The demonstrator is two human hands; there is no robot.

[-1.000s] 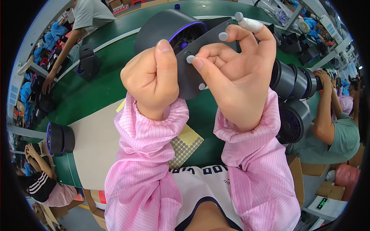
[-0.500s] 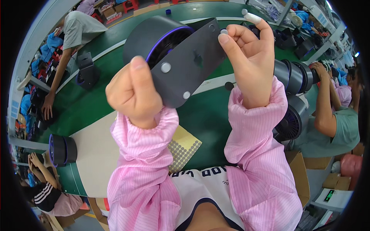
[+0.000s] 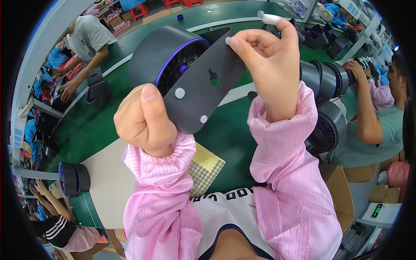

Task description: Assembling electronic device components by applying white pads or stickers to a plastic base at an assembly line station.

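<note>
A dark grey round fan (image 3: pixel 149 54) with a purple inner ring is held up over the table, its flat bracket (image 3: pixel 195 95) facing me. Closed around the bracket's left side is my left hand (image 3: pixel 145 119). Two whitish round pads, an upper one (image 3: pixel 180 93) and a lower one (image 3: pixel 203 119), sit on the bracket near that hand. My right hand (image 3: pixel 273 65) has its thumb at the bracket's far right corner, against another round pad (image 3: pixel 228 40). Its raised index finger wears a white cover (image 3: pixel 271 19), with a small grey pad (image 3: pixel 260 14) at the tip.
A yellow sheet of round pads (image 3: pixel 209 167) lies by my body, next to a beige board (image 3: pixel 102 182). Fan parts (image 3: pixel 327 82) stand at the right, near a co-worker in green. More stand at left (image 3: pixel 73 178) and far left (image 3: pixel 97 89). An open carton (image 3: pixel 336 195) is at lower right.
The fan and both my hands have shifted slightly left and down. My right thumb's pad has gone from beside the bracket's edge to its corner. The far-left person has moved their arms.
</note>
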